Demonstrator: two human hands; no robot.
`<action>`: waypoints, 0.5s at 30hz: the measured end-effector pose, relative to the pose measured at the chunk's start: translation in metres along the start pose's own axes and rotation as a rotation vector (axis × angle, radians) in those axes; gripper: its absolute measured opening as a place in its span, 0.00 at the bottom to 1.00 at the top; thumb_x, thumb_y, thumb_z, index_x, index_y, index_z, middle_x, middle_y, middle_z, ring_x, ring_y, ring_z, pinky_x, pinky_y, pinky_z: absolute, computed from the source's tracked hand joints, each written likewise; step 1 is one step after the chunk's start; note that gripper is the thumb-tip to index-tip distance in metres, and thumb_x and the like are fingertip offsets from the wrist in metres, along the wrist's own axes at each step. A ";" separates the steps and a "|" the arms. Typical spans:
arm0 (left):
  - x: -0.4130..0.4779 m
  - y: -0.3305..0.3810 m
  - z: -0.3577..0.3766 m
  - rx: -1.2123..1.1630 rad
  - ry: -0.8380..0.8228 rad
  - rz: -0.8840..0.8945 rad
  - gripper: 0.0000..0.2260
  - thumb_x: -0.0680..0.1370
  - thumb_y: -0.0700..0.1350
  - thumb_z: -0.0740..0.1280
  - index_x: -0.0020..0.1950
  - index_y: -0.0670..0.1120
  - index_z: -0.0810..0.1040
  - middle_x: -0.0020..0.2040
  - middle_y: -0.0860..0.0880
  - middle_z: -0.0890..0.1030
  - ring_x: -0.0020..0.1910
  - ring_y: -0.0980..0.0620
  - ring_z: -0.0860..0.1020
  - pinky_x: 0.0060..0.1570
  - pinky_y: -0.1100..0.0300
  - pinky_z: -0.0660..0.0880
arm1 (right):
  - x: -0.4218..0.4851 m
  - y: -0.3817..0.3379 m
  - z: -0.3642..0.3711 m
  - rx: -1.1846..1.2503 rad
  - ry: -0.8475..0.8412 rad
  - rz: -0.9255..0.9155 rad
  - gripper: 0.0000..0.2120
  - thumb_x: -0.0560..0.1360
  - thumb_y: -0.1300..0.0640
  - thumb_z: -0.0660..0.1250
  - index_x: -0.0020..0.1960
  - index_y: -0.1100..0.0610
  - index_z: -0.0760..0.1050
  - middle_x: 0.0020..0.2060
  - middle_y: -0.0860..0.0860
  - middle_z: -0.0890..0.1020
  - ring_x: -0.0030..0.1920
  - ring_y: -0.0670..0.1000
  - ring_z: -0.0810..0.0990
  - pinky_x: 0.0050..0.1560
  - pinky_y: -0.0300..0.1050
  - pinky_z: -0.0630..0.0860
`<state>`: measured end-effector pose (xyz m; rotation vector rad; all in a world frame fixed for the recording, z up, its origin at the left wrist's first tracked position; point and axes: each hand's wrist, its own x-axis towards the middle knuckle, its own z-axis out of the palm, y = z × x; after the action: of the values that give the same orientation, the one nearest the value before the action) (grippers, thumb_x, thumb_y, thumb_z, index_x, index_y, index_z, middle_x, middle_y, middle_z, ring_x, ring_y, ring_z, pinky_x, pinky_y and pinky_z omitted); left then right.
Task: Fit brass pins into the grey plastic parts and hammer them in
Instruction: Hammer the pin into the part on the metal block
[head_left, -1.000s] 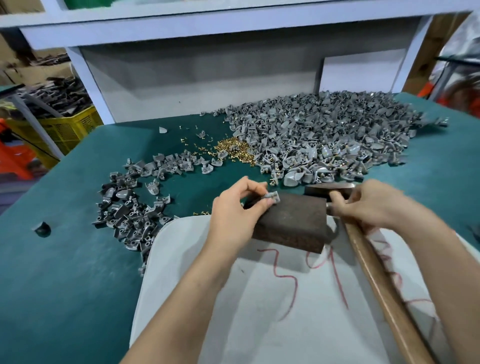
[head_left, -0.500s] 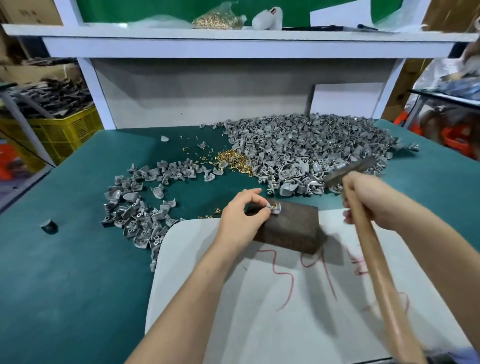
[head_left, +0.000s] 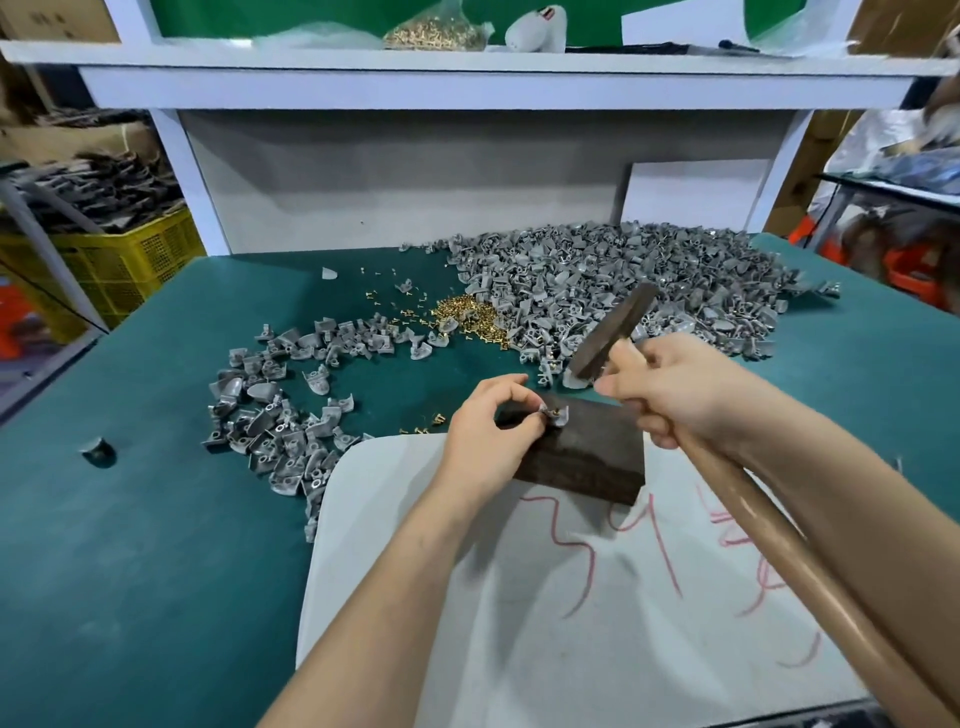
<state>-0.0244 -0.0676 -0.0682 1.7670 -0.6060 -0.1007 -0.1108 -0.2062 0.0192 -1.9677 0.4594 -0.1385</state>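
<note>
On dark block (head_left: 582, 457) | L grip (head_left: 483, 441) pinches grey part (head_left: 557, 415) | R grip (head_left: 675, 395) wraps hammer (head_left: 613, 332)

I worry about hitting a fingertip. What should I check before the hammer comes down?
1. Grey part lies on the dark block: ok.
2. Brass pin seated straight in the part: cannot tell, too small.
3. Left hand pinches the part: ok.
4. Its fingers away from the pin: not ok, they touch the part beside it.
5. Right hand grips the hammer, head raised: ok.
</note>
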 end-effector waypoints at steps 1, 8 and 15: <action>0.000 0.000 0.001 -0.008 -0.006 0.000 0.07 0.73 0.35 0.70 0.40 0.48 0.78 0.60 0.51 0.76 0.55 0.59 0.74 0.56 0.71 0.65 | 0.004 0.000 0.000 0.012 0.033 -0.013 0.09 0.73 0.68 0.66 0.38 0.63 0.67 0.22 0.53 0.67 0.16 0.46 0.61 0.18 0.34 0.60; -0.002 0.001 0.002 -0.004 -0.023 0.042 0.04 0.71 0.34 0.72 0.41 0.43 0.81 0.58 0.48 0.77 0.58 0.55 0.75 0.61 0.64 0.67 | 0.019 0.001 0.028 -0.446 0.123 -0.084 0.09 0.65 0.64 0.71 0.42 0.68 0.79 0.24 0.46 0.79 0.22 0.45 0.73 0.20 0.35 0.65; -0.003 0.003 0.003 -0.027 -0.004 0.027 0.05 0.70 0.33 0.73 0.40 0.42 0.81 0.60 0.45 0.77 0.58 0.55 0.75 0.63 0.62 0.67 | 0.020 0.000 0.031 -0.697 0.133 -0.113 0.11 0.66 0.61 0.69 0.46 0.68 0.78 0.39 0.61 0.83 0.40 0.60 0.80 0.33 0.44 0.71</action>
<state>-0.0292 -0.0698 -0.0669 1.7327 -0.6284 -0.0936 -0.0831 -0.1875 0.0041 -2.6825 0.5282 -0.2004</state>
